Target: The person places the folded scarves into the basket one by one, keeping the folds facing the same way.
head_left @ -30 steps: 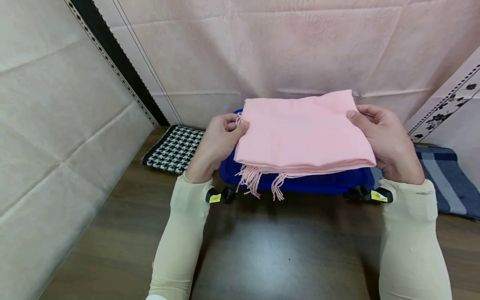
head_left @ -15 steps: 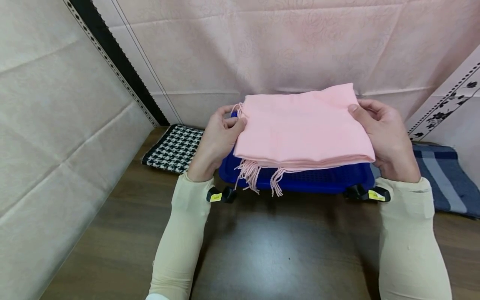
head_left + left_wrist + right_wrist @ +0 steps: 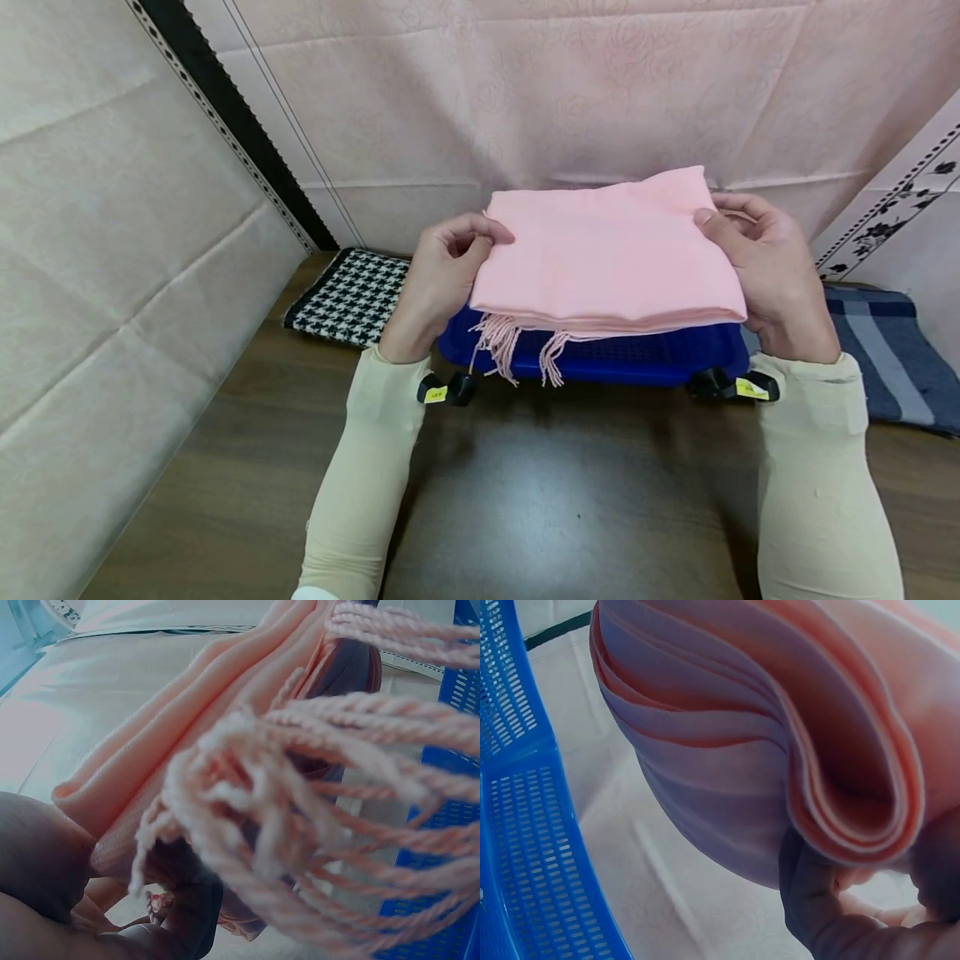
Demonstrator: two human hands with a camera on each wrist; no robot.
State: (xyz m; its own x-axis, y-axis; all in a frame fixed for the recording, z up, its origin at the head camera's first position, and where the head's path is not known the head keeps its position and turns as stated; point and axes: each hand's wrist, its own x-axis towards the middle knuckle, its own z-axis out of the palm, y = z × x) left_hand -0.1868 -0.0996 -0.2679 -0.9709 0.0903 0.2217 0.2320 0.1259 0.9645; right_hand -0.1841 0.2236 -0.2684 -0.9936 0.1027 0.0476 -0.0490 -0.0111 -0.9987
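Observation:
A folded pink scarf (image 3: 607,254) with twisted fringe hangs between both hands, above a blue perforated basket (image 3: 645,358). My left hand (image 3: 442,275) pinches its left edge, with the index finger lying over the upper face. At the right edge, my right hand (image 3: 783,271) grips the folds, thumb on top and fingers beneath. The left wrist view has the fringe (image 3: 247,787) close up, partly covering the layers. Rounded folds of the scarf (image 3: 855,765) fill much of the right wrist view. The scarf hides most of the basket in the head view.
A black-and-white houndstooth cloth (image 3: 352,296) lies folded on the wooden table (image 3: 540,492) to the left. On the right is a folded blue striped cloth (image 3: 892,358). Pale fabric walls (image 3: 600,92) stand behind and at both sides.
Both hands have raised the scarf slightly, showing more of the basket below. The left index finger has shifted from the fringe at the edge onto the scarf's upper face.

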